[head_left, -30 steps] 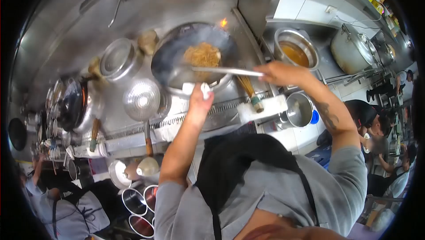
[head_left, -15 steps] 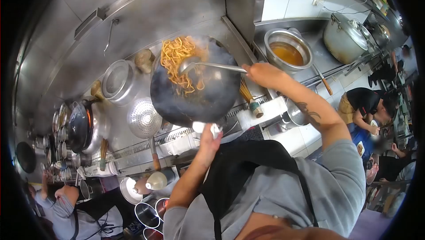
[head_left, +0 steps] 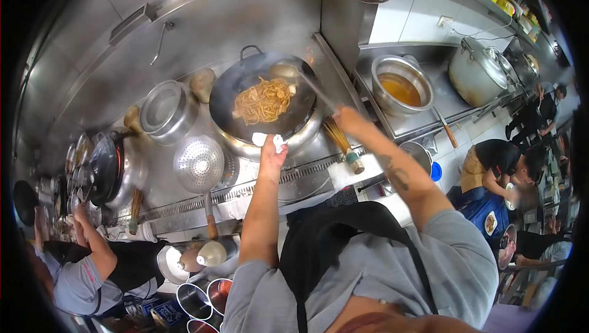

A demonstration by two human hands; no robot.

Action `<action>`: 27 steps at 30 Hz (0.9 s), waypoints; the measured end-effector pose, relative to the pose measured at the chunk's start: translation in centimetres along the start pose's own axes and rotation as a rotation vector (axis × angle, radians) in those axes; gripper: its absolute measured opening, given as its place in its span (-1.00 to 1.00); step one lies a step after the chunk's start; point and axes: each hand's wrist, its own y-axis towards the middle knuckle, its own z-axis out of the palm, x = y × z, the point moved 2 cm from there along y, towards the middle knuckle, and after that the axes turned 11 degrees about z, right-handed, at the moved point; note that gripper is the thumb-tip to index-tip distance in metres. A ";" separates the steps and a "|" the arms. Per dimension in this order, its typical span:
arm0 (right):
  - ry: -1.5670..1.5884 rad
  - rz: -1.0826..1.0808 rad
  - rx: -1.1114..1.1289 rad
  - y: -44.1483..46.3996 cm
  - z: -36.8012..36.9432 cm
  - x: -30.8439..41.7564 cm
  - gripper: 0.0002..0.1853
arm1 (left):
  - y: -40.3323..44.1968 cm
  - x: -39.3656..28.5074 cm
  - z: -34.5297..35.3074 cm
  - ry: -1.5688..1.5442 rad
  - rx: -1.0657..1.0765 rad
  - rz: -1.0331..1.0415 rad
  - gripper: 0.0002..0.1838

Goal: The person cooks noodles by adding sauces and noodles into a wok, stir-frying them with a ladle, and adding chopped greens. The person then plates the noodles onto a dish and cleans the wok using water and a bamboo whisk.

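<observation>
Fried noodles lie heaped in a black wok that sits over the burner ring, with a loop handle at its far rim. My left hand is closed at the wok's near edge, gripping it through a folded white cloth; the part of the wok under the cloth is hidden. In my right hand is the long handle of a metal ladle, slightly blurred. The ladle's bowl rests inside the wok, beyond the noodles toward the far right side.
Left of the wok are a perforated strainer and stacked metal bowls. A bamboo brush lies at the right front. Further right stand a basin of amber liquid and a lidded pot. Co-workers are at both sides.
The wok has gone from tilted to level on the burner. The noodles, tossed up at its far left, are now gathered inside. The ladle has swung to the far right; my left hand moved forward.
</observation>
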 end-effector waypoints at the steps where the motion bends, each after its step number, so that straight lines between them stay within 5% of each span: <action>1: 0.099 -0.031 -0.072 -0.7 2.2 1.0 -0.76 | -0.3 -0.1 0.2 0.007 -0.016 -0.005 -0.94; 4: 0.487 0.363 0.525 -2.3 0.3 5.5 -0.76 | 1.3 0.4 -1.1 -0.019 0.048 -0.015 -0.92; 7: 0.788 0.382 0.620 -0.5 -0.1 4.4 -0.78 | 1.5 0.5 -1.7 -0.014 0.014 0.013 -0.91; 12: 0.455 0.271 0.243 4.1 0.8 6.1 -0.79 | 0.5 0.3 -0.9 -0.048 0.005 0.002 -0.91; 16: 0.573 0.275 0.380 6.7 6.1 8.8 -0.76 | 0.1 0.1 -0.4 -0.042 0.027 -0.003 -0.95; 20: 0.288 -0.002 0.487 1.5 4.2 12.1 -0.68 | 0.0 -0.2 -0.1 -0.028 -0.031 -0.031 -0.96; 22: 0.172 -0.548 0.119 0.6 4.4 6.6 -0.58 | 0.5 0.0 -0.5 -0.031 -0.061 -0.039 -0.96; 24: -0.045 -0.467 0.378 -0.2 -1.6 4.1 -0.52 | 0.3 0.0 -0.4 -0.047 -0.077 -0.029 -0.97; 26: -0.496 -0.260 0.387 -0.9 -8.3 5.0 -0.54 | -0.1 -0.2 0.0 -0.042 -0.054 0.012 -0.97; 27: -0.605 -0.414 0.243 -0.7 -9.9 4.6 -0.56 | -0.4 0.0 -0.2 -0.035 -0.048 0.024 -0.97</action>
